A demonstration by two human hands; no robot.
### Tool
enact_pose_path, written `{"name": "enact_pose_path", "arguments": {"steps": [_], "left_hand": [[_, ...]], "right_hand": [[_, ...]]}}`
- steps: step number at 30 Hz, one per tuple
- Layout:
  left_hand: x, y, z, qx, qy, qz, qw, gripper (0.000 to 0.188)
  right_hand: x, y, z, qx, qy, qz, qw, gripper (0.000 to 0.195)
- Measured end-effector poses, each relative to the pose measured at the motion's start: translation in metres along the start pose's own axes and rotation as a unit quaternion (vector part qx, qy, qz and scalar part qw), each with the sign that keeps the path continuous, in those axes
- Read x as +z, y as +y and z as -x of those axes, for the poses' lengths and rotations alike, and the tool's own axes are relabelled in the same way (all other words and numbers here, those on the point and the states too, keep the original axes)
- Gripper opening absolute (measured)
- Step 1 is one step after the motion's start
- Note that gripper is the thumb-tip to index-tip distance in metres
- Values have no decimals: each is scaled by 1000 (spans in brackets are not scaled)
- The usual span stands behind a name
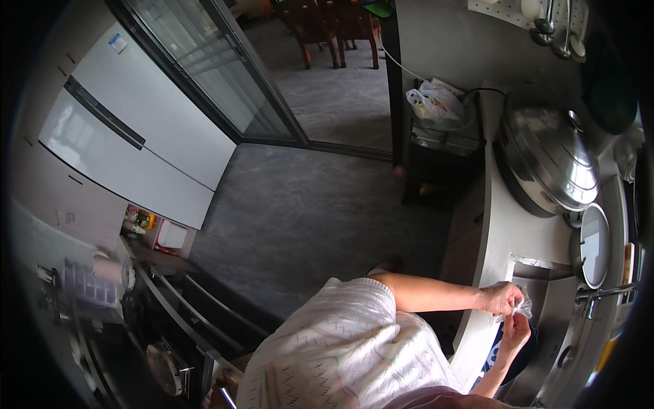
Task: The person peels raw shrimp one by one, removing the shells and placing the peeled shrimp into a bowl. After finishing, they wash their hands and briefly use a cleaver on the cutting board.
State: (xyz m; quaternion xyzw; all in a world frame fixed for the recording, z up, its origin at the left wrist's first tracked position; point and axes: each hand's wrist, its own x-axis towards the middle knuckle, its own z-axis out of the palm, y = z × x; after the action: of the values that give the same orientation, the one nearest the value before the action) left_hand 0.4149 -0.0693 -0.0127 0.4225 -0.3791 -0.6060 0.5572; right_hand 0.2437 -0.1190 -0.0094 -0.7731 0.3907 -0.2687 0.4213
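Over the near edge of a stainless steel sink [552,312], my left hand [498,299] pinches a small clear plastic bag [524,308]. My right hand [516,332] meets it from below, its fingertips closed on the same bag. What the bag contains is too small to tell. Beneath my right hand, a dark round pan or basin [523,358] sits in the sink, partly hidden by my forearm. Beside it shows a blue-and-white patterned item [493,353]. The faucet [595,296] stands on the sink's far side.
A large lidded steel pot [552,153] occupies the counter [503,225], with a round steel-rimmed lid or pan [592,245] leaning nearby. Ladles [546,30] hang on the wall. A filled plastic bag [434,105] rests by the doorway. Behind me are a white refrigerator [138,122] and a sliding glass door [214,66].
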Motion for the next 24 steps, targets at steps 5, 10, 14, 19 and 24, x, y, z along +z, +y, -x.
{"name": "enact_pose_path", "arguments": {"steps": [5, 10, 14, 19, 24], "left_hand": [[-2, 9, -17, 152, 100, -308, 934, 30], [-62, 16, -29, 172, 12, -346, 922, 20], [-114, 41, -27, 172, -11, -410, 896, 14], [-166, 64, -20, 256, -104, -431, 859, 34], [-205, 67, -14, 206, -119, -491, 838, 28]], "right_hand": [[8, 5, -23, -13, 44, 86, 995, 13], [45, -20, -55, 211, 19, -234, 949, 13], [66, -42, -86, 244, -78, -398, 881, 17], [106, -67, -112, 273, -78, -449, 847, 14], [131, -99, -133, 305, -132, -481, 811, 13]]}}
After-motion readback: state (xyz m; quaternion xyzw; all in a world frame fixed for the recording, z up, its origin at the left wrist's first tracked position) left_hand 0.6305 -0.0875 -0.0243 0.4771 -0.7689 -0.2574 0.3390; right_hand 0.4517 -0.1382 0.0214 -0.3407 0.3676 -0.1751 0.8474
